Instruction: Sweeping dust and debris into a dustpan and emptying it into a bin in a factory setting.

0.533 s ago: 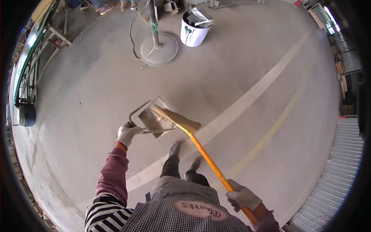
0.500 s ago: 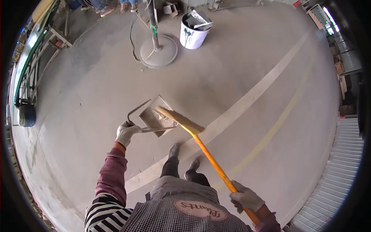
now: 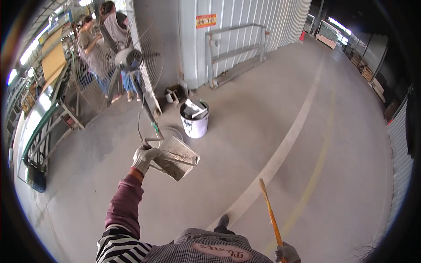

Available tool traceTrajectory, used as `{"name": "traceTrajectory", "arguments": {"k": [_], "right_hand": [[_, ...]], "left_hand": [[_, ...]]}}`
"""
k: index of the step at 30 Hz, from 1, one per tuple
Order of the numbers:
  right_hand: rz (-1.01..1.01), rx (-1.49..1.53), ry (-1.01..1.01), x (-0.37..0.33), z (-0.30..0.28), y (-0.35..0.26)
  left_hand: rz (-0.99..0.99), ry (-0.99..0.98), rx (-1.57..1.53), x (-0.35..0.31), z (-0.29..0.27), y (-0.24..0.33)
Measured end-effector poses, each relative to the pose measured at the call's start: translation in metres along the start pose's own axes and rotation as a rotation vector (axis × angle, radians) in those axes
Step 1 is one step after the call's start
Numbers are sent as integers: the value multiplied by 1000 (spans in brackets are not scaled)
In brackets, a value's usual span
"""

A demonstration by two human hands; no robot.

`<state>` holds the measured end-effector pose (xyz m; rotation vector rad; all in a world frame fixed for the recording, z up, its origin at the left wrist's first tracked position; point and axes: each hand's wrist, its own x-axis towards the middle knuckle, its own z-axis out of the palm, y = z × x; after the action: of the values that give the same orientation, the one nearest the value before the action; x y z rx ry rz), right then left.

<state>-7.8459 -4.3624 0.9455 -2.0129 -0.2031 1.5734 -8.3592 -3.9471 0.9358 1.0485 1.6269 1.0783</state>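
Curled fingers of the gloved left hand (image 3: 146, 158) grip a dustpan (image 3: 182, 148), eight o'clock from centre; the right hand (image 3: 287, 253), five o'clock, closes its fingers round an orange broom (image 3: 272, 221). White bucket (image 3: 195, 128): one o'clock from the dustpan.

Dustpan (image 3: 172, 169): dull, dusty metal
Broom handle (image 3: 273, 222): smooth, glossy
Gloves (image 3: 145, 158): matt knitted cloth
Apron (image 3: 184, 250): matt woven cloth
Bucket (image 3: 195, 129): smooth plastic
Floor (image 3: 245, 140): matt, dusty concrete
Wall (image 3: 245, 15): ribbed metal, slightly glossy from here
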Motion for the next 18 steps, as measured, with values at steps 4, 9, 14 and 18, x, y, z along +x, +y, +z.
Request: {"name": "traceTrajectory", "arguments": {"k": [4,9,14,18], "right_hand": [[-7,80,-28,38,-17,-11],[13,146,-29,68,-1,-43],[43,162,-37,81,37,-81],[82,156,-54,89,60,-102]], "left_hand": [[169,-86,79,72,59,63],[258,-75,450,117,141,142],[533,-222,882,204,180,115],[548,-298,1296,246,216,87]]}}
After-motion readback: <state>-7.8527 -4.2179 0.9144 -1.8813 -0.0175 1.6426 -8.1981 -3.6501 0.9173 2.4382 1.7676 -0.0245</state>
